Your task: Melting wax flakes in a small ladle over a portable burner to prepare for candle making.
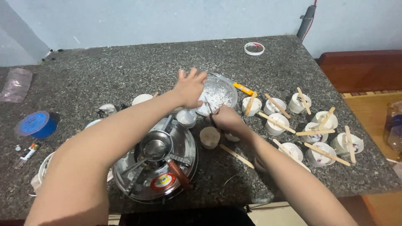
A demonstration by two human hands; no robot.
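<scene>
My left hand [190, 87] reaches across the grey stone counter and rests on the near left rim of a clear bowl [224, 86] filled with white flakes. Its fingers are spread over the rim. My right hand [226, 118] is closed around a thin metal tool [208, 104] whose tip dips into the bowl's near edge. A small tan cup [209, 137] stands just below my right hand.
Several small white cups [317, 154] with wooden sticks across them stand at the right. A round metal stove [186, 144] with a small steel pot [155, 147] sits near the front edge. A blue tape roll [37, 124] lies far left, a white ring [254, 48] at the back.
</scene>
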